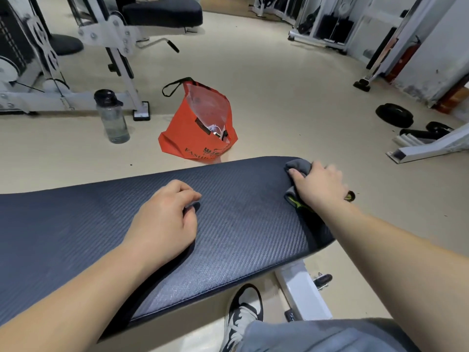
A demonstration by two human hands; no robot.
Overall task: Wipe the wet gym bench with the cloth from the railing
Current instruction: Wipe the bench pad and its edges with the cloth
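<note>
Head view: right hand (pixel 319 184) clamped on grey cloth (pixel 298 166) at far right end of padded surface (pixel 241 224).
Left hand (pixel 165 222) flat on pad, fingers loosely curled, empty. Beyond, on beige floor (pixel 291 97): orange bag (pixel 200 123), water bottle (pixel 111 116), weight plates (pixel 394 115), machine frames (pixel 83 59).

Beige floor (pixel 279 85) with white weight machines (pixel 111 34), orange bag (pixel 200 123), water bottle (pixel 113 118).

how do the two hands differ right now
The right hand presses a grey cloth at the bench's far right end; the left hand holds nothing. The left rests mid-pad with fingers curled, while the right reaches further out. Both are bare and touch the dark pad.
</note>
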